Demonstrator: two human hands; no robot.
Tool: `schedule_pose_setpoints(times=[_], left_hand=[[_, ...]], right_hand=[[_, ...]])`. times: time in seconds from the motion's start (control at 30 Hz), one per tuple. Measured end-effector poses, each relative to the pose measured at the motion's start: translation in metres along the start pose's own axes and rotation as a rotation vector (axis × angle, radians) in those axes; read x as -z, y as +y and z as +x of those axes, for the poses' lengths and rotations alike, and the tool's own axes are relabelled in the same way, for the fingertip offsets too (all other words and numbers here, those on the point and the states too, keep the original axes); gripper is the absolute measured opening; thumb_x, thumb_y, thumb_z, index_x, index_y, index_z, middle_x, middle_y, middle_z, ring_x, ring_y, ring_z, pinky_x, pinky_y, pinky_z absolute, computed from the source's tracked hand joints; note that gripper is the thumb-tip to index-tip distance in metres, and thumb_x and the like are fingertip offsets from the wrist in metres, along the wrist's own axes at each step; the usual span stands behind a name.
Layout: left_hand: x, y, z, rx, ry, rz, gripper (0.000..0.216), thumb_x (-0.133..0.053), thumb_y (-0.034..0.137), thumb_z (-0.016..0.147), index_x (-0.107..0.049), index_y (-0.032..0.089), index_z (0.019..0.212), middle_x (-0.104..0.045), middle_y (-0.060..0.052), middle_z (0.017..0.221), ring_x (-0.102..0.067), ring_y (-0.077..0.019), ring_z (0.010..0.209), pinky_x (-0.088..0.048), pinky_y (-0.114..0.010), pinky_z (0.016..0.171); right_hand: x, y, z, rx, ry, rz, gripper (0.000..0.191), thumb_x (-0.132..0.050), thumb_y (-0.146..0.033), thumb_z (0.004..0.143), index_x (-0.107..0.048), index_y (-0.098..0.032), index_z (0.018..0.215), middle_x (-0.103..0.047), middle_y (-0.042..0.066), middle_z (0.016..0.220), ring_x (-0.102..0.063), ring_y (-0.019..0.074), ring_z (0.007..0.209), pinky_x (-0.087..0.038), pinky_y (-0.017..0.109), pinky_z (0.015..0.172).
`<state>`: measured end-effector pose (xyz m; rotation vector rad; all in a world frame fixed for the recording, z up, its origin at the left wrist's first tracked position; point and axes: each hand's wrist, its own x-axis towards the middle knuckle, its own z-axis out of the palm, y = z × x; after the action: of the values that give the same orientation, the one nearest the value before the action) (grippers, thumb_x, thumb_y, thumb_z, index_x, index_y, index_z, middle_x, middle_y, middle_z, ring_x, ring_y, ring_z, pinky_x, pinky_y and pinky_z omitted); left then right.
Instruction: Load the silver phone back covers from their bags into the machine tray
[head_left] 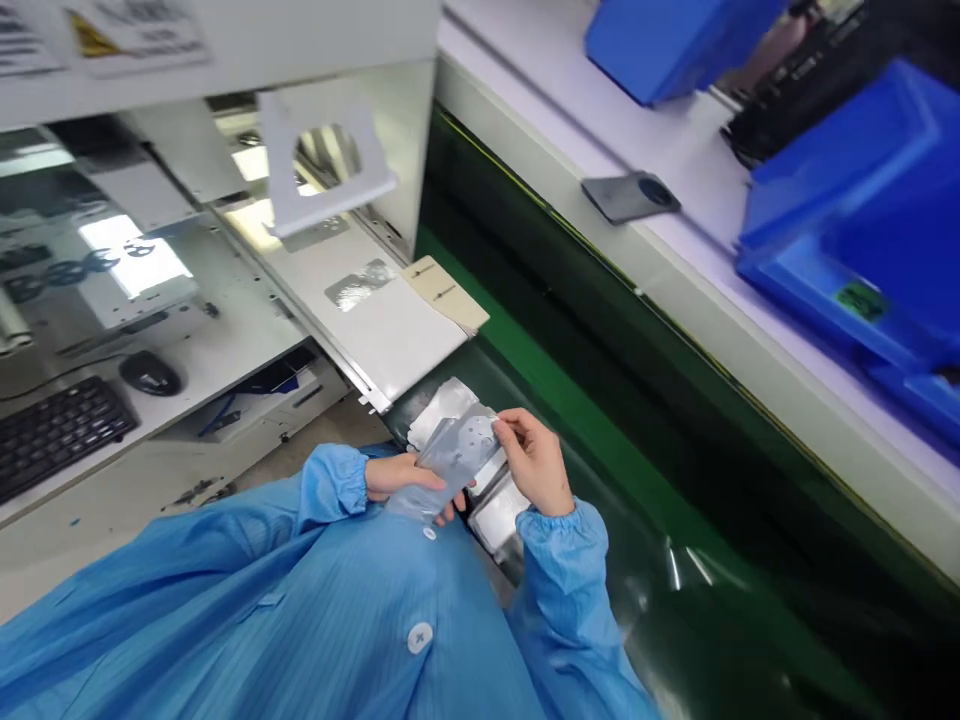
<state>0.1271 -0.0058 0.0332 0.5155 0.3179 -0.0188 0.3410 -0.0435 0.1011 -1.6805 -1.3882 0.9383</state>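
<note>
A long, glossy dark-green surface (622, 450) stretches beneath the fingers and away past the right hand's side. Ahead of the fingers, well apart from them, juts a flat white rectangular tray (397, 345). Flat, rectangular silver foil packets (442, 403) lie just beyond the fingertips, and more silver packets (499, 515) show below, between the two hands.

The thing in hand is a translucent grey plastic pouch (450, 460), flat and longer than it is wide. Its long axis slants from the left fingers, near the body, outward to the right fingers, so it bridges both hands above the packets. The left hand (394, 476) is closed around its near part, thumb on top and fingers curled beneath. The right hand (538, 465) comes in from the opposite side, thumb and forefinger drawn together on the far edge, and is the nearer hand to that end. By the right fingertips shows a small pale dark-spotted patch (478, 434), perhaps something within the film; blur hides which
</note>
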Motion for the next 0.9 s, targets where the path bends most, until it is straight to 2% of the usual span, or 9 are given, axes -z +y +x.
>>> schedule_pose_setpoints(times=[0.1, 0.2, 0.27, 0.33, 0.4, 0.47, 0.57, 0.77, 0.9], left_hand=[[0.019, 0.006, -0.033, -0.094, 0.134, -0.045, 0.042, -0.07, 0.029, 0.078, -0.066, 0.014, 0.117, -0.071, -0.011, 0.096, -0.069, -0.0221, 0.077, -0.054, -0.036, 0.077], [0.04, 0.005, -0.073, -0.21, 0.332, -0.149, 0.047, -0.07, 0.024, 0.076, -0.063, 0.012, 0.121, -0.072, -0.011, 0.091, -0.068, -0.0232, 0.074, -0.055, -0.04, 0.076], [0.054, -0.001, -0.1, -0.32, 0.473, -0.253, 0.05, -0.07, 0.023, 0.075, -0.061, 0.011, 0.123, -0.071, -0.012, 0.091, -0.067, -0.0231, 0.074, -0.055, -0.043, 0.076], [0.067, -0.007, -0.125, -0.421, 0.594, -0.332, 0.052, -0.07, 0.021, 0.075, -0.059, 0.011, 0.125, -0.071, -0.012, 0.092, -0.067, -0.0228, 0.074, -0.056, -0.046, 0.077], [0.076, -0.012, -0.145, -0.486, 0.68, -0.368, 0.053, -0.07, 0.02, 0.076, -0.058, 0.011, 0.126, -0.071, -0.012, 0.092, -0.067, -0.023, 0.075, -0.057, -0.046, 0.076], [0.08, -0.017, -0.157, -0.523, 0.734, -0.387, 0.052, -0.07, 0.019, 0.077, -0.058, 0.011, 0.127, -0.07, -0.012, 0.091, -0.068, -0.0236, 0.076, -0.057, -0.046, 0.077], [0.081, -0.019, -0.162, -0.552, 0.77, -0.419, 0.051, -0.068, 0.018, 0.078, -0.058, 0.01, 0.127, -0.07, -0.012, 0.091, -0.068, -0.0239, 0.077, -0.057, -0.047, 0.078], [0.079, -0.013, -0.144, -0.522, 0.763, -0.436, 0.05, -0.07, 0.018, 0.076, -0.059, 0.01, 0.125, -0.071, -0.012, 0.094, -0.068, -0.0234, 0.076, -0.057, -0.047, 0.078], [0.081, -0.008, -0.139, -0.488, 0.769, -0.395, 0.049, -0.07, 0.019, 0.076, -0.06, 0.009, 0.123, -0.071, -0.012, 0.092, -0.068, -0.0236, 0.076, -0.057, -0.046, 0.077]], right_hand=[[-0.014, 0.006, 0.06, 0.058, 0.162, 0.039, 0.03, -0.06, -0.046, 0.087, -0.064, -0.017, 0.093, -0.069, 0.004, 0.078, -0.063, 0.0161, 0.069, -0.049, 0.026, 0.062], [-0.044, 0.018, 0.132, -0.002, 0.35, 0.097, 0.037, -0.054, -0.049, 0.087, -0.061, -0.014, 0.097, -0.068, 0.005, 0.077, -0.06, 0.0152, 0.058, -0.049, 0.026, 0.055], [-0.069, 0.024, 0.172, -0.089, 0.322, 0.013, 0.034, -0.052, -0.044, 0.087, -0.062, -0.013, 0.097, -0.069, 0.006, 0.076, -0.059, 0.0151, 0.054, -0.049, 0.028, 0.056], [-0.093, 0.029, 0.196, -0.138, 0.255, -0.173, 0.029, -0.05, -0.037, 0.088, -0.065, -0.013, 0.097, -0.07, 0.007, 0.079, -0.062, 0.0177, 0.06, -0.049, 0.03, 0.064], [-0.111, 0.03, 0.205, -0.122, 0.237, -0.394, 0.031, -0.052, -0.035, 0.088, -0.066, -0.013, 0.105, -0.07, 0.012, 0.091, -0.064, 0.0237, 0.078, -0.048, 0.035, 0.075], [-0.125, 0.028, 0.202, -0.043, 0.288, -0.586, 0.041, -0.054, -0.038, 0.088, -0.063, -0.011, 0.117, -0.065, 0.019, 0.109, -0.06, 0.0309, 0.099, -0.044, 0.04, 0.085], [-0.146, 0.021, 0.187, 0.112, 0.318, -0.719, 0.051, -0.053, -0.043, 0.09, -0.057, -0.011, 0.129, -0.057, 0.021, 0.123, -0.052, 0.0351, 0.109, -0.04, 0.046, 0.091], [-0.211, 0.01, 0.17, 0.318, 0.026, -0.76, 0.051, -0.052, -0.05, 0.091, -0.057, -0.018, 0.13, -0.05, 0.018, 0.136, -0.043, 0.0336, 0.123, -0.031, 0.049, 0.103], [-0.217, 0.018, 0.176, 0.28, -0.067, -0.825, 0.047, -0.055, -0.045, 0.09, -0.058, -0.02, 0.129, -0.046, 0.018, 0.141, -0.037, 0.0355, 0.129, -0.025, 0.053, 0.107]])
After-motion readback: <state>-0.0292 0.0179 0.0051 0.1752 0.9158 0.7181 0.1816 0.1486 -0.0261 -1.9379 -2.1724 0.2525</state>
